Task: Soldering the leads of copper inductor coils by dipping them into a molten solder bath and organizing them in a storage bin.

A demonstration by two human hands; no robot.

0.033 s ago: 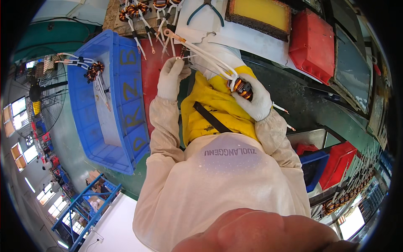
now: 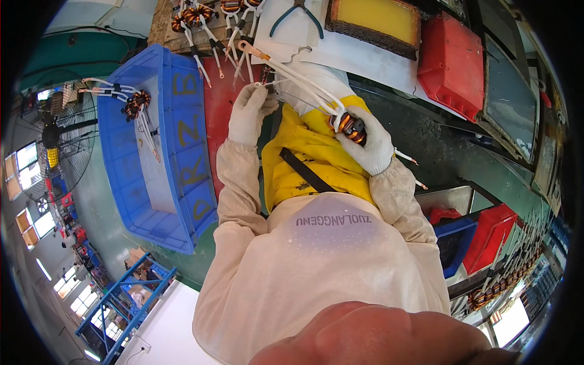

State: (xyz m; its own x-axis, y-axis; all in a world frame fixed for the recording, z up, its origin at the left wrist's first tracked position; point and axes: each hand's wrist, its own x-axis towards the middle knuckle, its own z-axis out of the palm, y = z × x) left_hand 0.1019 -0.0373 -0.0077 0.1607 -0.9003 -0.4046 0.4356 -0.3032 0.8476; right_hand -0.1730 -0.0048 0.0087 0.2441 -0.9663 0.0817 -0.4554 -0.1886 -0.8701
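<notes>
Fingers of the gloved right hand curl around a copper-wound toroidal coil above yellow cloth, partly hiding it; those of the left hand pinch a white lead end, indistinct. Beyond: white-topped workbench, pliers, further coils cropped above; leftward, blue crate, green floor.

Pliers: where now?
Head view, top edge near centre: the pliers lie on the white surface, left of the yellow slab.
</notes>
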